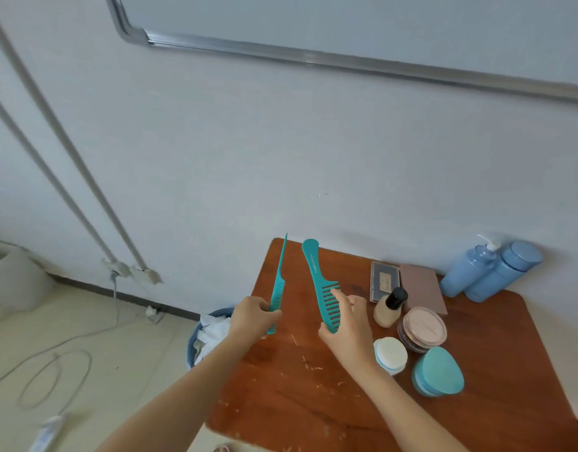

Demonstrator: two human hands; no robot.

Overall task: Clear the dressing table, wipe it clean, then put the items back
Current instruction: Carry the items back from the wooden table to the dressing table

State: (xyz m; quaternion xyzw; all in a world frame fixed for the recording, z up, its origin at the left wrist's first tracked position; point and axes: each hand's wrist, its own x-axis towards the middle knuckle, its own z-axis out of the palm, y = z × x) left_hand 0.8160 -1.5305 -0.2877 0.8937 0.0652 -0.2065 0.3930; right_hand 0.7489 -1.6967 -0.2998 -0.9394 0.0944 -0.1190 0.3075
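Clamping the left grip (253,316) round the toothed end of a thin teal plastic tail comb (278,282), pointing its spike up toward the wall. Clamping the right grip (346,324) round the toothed end of a broad teal plastic wide-tooth comb (317,275), tilting its handle up and leftward. Holding both combs side by side, apart, above the left part of the scratched red-brown wooden table (297,402). Standing on the table just right of the right grip: a beige foundation bottle with black cap (390,308), a round pink powder compact (424,327), a white round jar (391,353), a teal triangular case (439,370).
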